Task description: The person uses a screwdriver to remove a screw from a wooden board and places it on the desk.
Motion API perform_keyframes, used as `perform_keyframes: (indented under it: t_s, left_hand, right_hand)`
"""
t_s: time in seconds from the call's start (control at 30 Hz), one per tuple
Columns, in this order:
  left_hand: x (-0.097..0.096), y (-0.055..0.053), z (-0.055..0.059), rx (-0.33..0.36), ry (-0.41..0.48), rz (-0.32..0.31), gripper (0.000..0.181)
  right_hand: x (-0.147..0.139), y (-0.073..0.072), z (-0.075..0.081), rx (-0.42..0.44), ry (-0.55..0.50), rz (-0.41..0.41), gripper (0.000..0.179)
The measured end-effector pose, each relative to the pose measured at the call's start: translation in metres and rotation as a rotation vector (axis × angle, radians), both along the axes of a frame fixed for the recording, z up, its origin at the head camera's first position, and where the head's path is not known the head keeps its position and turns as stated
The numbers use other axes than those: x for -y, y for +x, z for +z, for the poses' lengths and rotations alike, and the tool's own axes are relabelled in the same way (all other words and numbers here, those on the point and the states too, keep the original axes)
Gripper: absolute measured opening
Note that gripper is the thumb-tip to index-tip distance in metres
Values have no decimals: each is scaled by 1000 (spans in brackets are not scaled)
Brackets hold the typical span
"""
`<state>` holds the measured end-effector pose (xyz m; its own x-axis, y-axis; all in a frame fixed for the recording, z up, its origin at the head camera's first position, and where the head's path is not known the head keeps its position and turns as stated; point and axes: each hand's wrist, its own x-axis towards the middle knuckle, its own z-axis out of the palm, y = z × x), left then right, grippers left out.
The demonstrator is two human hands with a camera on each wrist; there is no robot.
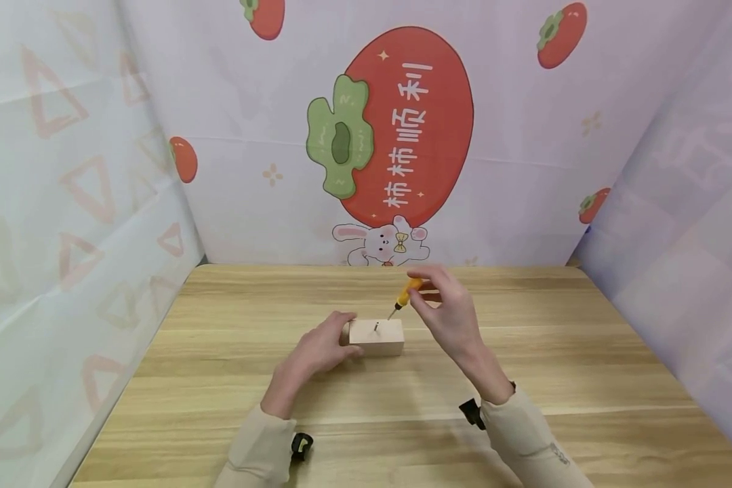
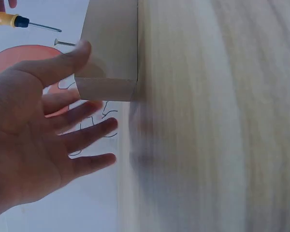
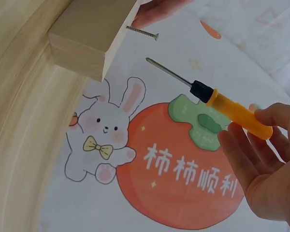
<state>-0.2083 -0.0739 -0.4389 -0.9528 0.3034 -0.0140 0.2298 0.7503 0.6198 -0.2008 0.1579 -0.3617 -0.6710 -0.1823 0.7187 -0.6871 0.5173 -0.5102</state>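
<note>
A pale wooden block (image 1: pixel 375 346) lies on the table with a screw (image 3: pixel 144 33) standing partly sunk in its top face. My left hand (image 1: pixel 322 344) holds the block by its left end, thumb on the near side and index finger at the far side; its other fingers (image 2: pixel 89 137) are spread apart. In my right hand (image 1: pixel 448 308) is a screwdriver (image 3: pixel 237 113) with a yellow handle and black collar, pinched near the handle's end between thumb and fingers. The screwdriver slants down toward the block, its tip apart from the screw head.
The wood-grain table (image 1: pixel 524 379) reaches back to a white cloth backdrop (image 1: pixel 238 81) printed with persimmons and a rabbit. Cloth walls also stand on the left and right sides. A black strap device (image 1: pixel 301 446) sits at the left wrist, another black one (image 1: pixel 472 413) at the right.
</note>
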Motion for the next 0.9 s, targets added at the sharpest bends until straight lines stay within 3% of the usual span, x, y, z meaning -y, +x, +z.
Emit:
perform_keyframes:
  t_s: [0.1, 0.27, 0.47, 0.6, 0.9]
  left_hand:
    - [-4, -5, 3, -60, 21, -44, 56]
    - [-18, -15, 6, -244, 14, -147, 29]
    - [-29, -22, 5, -338, -27, -137, 13]
    - [-30, -21, 4, -352, -22, -110, 10]
    - [-35, -18, 3, -294, 10, -54, 7]
  right_hand:
    - [-6, 0, -3, 14, 9, -20, 29]
    - [-21, -1, -10, 17, 21, -56, 29]
    - [-39, 1, -16, 30, 53, -105, 28]
    - [-46, 1, -22, 34, 73, -117, 27]
    - [-52, 2, -35, 53, 129, -115, 22]
